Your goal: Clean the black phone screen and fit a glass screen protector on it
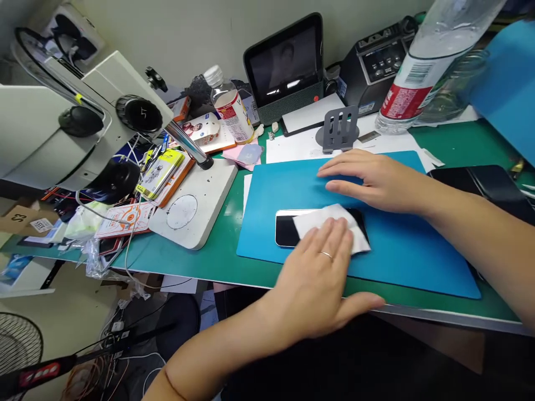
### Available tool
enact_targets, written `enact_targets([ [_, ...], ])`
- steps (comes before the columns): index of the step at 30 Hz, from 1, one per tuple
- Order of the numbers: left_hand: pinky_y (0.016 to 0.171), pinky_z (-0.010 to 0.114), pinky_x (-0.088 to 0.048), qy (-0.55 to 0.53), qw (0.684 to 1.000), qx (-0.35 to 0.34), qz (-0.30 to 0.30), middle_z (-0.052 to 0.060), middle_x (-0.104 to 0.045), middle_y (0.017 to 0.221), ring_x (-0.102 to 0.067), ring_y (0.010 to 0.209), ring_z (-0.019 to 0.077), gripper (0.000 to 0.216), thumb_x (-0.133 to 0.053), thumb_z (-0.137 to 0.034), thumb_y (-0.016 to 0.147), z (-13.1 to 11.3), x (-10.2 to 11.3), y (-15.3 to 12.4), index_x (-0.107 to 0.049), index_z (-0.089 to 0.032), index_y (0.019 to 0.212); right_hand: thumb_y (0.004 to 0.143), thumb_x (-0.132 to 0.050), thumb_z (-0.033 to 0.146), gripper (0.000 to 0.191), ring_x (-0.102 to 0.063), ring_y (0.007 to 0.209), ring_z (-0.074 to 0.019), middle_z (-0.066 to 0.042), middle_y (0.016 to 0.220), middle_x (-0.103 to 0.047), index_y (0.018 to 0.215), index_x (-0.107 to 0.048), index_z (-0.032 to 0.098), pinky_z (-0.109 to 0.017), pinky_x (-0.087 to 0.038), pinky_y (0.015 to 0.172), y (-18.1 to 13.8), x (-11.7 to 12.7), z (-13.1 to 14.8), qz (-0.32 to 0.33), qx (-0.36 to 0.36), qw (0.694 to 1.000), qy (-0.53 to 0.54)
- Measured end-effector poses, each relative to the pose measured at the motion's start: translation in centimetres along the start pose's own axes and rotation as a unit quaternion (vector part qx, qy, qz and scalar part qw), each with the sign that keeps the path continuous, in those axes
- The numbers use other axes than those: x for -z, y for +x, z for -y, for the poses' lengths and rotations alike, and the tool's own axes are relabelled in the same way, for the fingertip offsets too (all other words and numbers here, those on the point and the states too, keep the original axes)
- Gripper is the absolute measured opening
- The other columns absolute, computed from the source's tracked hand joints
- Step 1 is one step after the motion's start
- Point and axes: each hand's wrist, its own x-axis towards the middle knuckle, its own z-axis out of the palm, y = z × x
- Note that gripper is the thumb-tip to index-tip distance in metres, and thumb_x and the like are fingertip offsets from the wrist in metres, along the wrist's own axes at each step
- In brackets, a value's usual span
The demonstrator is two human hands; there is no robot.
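A black phone [285, 229] lies screen-up on a blue mat [401, 250] on the green table. A white cloth [330, 220] covers most of the phone. My left hand [317, 284], a ring on one finger, lies flat with its fingers stretched out and pressing on the cloth. My right hand [371, 181] rests flat on the mat just behind the phone, fingers stretched to the left and holding nothing.
A white microscope [83, 122] on its base plate [196, 209] stands at the left amid clutter. Behind the mat are a grey phone stand [339, 129], a small screen [286, 67], two plastic bottles [426, 61] [229, 106] and a black device [376, 61]. A dark phone [485, 186] lies right.
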Motion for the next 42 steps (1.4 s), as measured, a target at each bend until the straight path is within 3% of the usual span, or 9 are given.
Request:
enact_targets([
  [3, 0.132, 0.051, -0.034, -0.006, 0.999, 0.042, -0.012, 0.023, -0.032, 0.173, -0.029, 0.164, 0.0369, 0.085, -0.032, -0.067, 0.109, 3.7, 0.6, -2.0, -0.038, 0.001, 0.161, 0.100, -0.049, 0.065, 0.056, -0.068, 0.123, -0.0379, -0.014, 0.126, -0.079, 0.120, -0.079, 0.023, -0.062, -0.050, 0.109, 0.0, 0.0, 0.1, 0.009, 0.005, 1.000, -0.010],
  [7, 0.127, 0.054, -0.043, -0.048, 0.997, 0.011, -0.063, 0.020, -0.047, 0.167, -0.042, 0.159, 0.0333, 0.061, -0.047, -0.050, 0.111, 7.6, 1.0, -4.5, -0.046, -0.010, 0.157, 0.102, -0.049, 0.062, 0.052, -0.072, 0.118, -0.0361, -0.013, 0.126, -0.079, 0.123, -0.079, 0.024, -0.060, -0.056, 0.102, -0.2, -0.1, 0.2, 0.024, -0.005, 1.000, -0.015],
  [12, 0.110, 0.044, -0.059, -0.107, 0.976, -0.004, -0.188, 0.010, -0.079, 0.131, -0.075, 0.125, 0.0243, 0.018, -0.059, -0.018, 0.106, 9.0, 1.1, -5.6, -0.070, -0.021, 0.121, 0.101, -0.054, 0.059, 0.047, -0.073, 0.115, -0.0344, -0.011, 0.123, -0.080, 0.123, -0.079, 0.026, -0.056, -0.057, 0.098, -0.2, -0.4, 1.3, 0.051, 0.012, 0.999, -0.001],
  [19, 0.101, 0.041, -0.062, -0.124, 0.960, 0.045, -0.247, 0.008, -0.082, 0.114, -0.078, 0.114, 0.0229, 0.010, -0.065, -0.013, 0.100, 11.1, 2.8, -5.9, -0.070, -0.021, 0.104, 0.089, -0.069, 0.071, 0.080, -0.069, 0.118, -0.0366, -0.018, 0.130, -0.075, 0.149, -0.063, 0.018, -0.050, -0.059, 0.091, -0.3, -2.2, 4.7, 0.136, 0.092, 0.986, -0.014],
  [24, 0.094, 0.037, -0.062, -0.167, 0.945, 0.004, -0.282, 0.008, -0.082, 0.108, -0.078, 0.103, 0.0203, 0.007, -0.066, -0.013, 0.099, 12.7, 4.5, -3.9, -0.068, -0.020, 0.101, 0.091, -0.074, 0.051, 0.072, -0.069, 0.106, -0.0354, -0.019, 0.126, -0.072, 0.154, -0.056, 0.022, -0.049, -0.059, 0.085, -0.6, -3.4, 6.2, 0.123, 0.107, 0.984, -0.071],
  [29, 0.083, 0.035, -0.058, -0.193, 0.938, -0.069, -0.281, 0.004, -0.077, 0.090, -0.072, 0.087, 0.0181, 0.008, -0.061, -0.019, 0.100, 13.5, 4.9, 0.8, -0.062, -0.021, 0.092, 0.087, -0.074, 0.036, 0.063, -0.068, 0.113, -0.0341, -0.018, 0.126, -0.072, 0.148, -0.062, 0.021, -0.047, -0.061, 0.088, -0.6, -3.0, 5.3, 0.102, 0.106, 0.989, -0.009],
  [33, 0.074, 0.033, -0.051, -0.201, 0.918, -0.023, -0.343, -0.001, -0.064, 0.075, -0.059, 0.073, 0.0160, 0.018, -0.062, -0.024, 0.096, 14.5, 4.3, 4.3, -0.052, -0.024, 0.082, 0.085, -0.076, 0.040, 0.072, -0.068, 0.118, -0.0342, -0.015, 0.131, -0.072, 0.153, -0.058, 0.026, -0.050, -0.060, 0.095, -0.6, -1.7, 3.9, 0.061, 0.073, 0.995, -0.002],
  [38, 0.070, 0.032, -0.048, -0.208, 0.930, 0.033, -0.301, 0.000, -0.062, 0.083, -0.056, 0.075, 0.0164, 0.005, -0.056, -0.017, 0.093, 15.6, 2.4, 5.8, -0.054, -0.022, 0.093, 0.083, -0.077, 0.044, 0.077, -0.070, 0.119, -0.0352, -0.014, 0.133, -0.072, 0.156, -0.054, 0.029, -0.052, -0.060, 0.098, -0.7, -0.3, 3.5, 0.013, 0.012, 0.999, -0.027],
  [42, 0.087, 0.040, -0.053, -0.224, 0.946, -0.011, -0.232, 0.008, -0.069, 0.105, -0.063, 0.098, 0.0240, 0.026, -0.056, -0.024, 0.091, 15.3, 1.6, 4.9, -0.062, -0.019, 0.116, 0.085, -0.076, 0.040, 0.075, -0.070, 0.120, -0.0335, -0.014, 0.133, -0.071, 0.155, -0.054, 0.028, -0.050, -0.060, 0.101, -0.8, -0.2, 3.4, -0.011, 0.029, 0.999, -0.037],
])
